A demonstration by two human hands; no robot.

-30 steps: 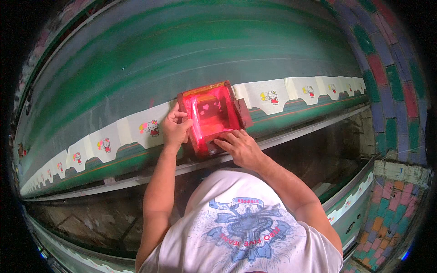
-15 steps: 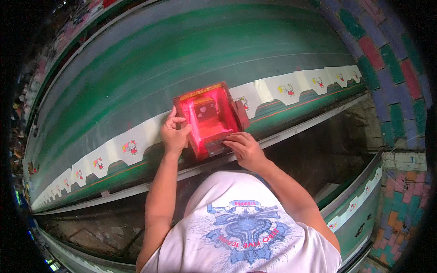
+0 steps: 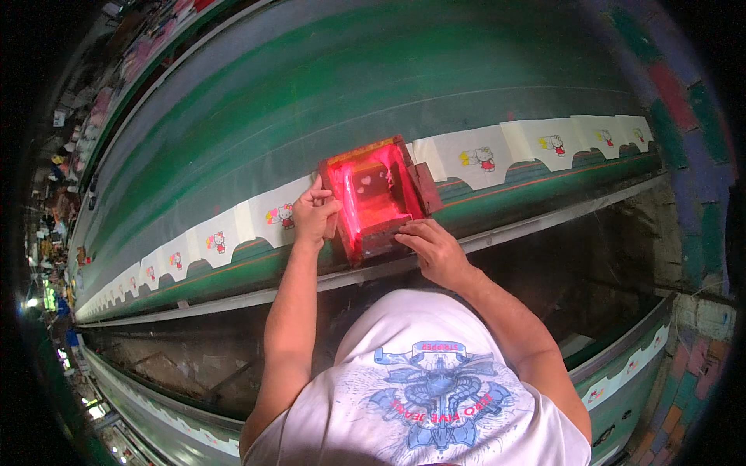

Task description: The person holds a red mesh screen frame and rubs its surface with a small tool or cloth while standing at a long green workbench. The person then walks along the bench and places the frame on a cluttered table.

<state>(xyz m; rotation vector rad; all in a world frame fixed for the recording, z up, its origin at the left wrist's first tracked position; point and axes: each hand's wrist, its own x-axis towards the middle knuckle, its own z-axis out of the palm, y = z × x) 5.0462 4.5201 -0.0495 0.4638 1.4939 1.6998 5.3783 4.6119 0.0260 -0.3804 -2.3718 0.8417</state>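
A small reddish screen-printing frame point(image 3: 371, 206), with glossy pink-red inside and a dark area, lies tilted over a row of white cut pieces point(image 3: 454, 159). My left hand point(image 3: 314, 213) pinches its left side, fingers over the rim. At its near right corner my right hand point(image 3: 435, 248) grips the rim with fingertips and thumb. Most of the pieces bear a small red-and-yellow cartoon figure point(image 3: 478, 159). Whatever lies beneath the frame is hidden.
The pieces line the near edge of a long green table point(image 3: 311, 93). A pale rail point(image 3: 536, 225) runs along it. Behind me stands another green table point(image 3: 629, 396) with similar pieces. A painted brick wall point(image 3: 691, 132) borders the right; clutter fills the far left.
The frame has moved right along the row with both hands on it. A printed figure beside its left edge is now uncovered, and one at its right is covered. The view has shifted slightly.
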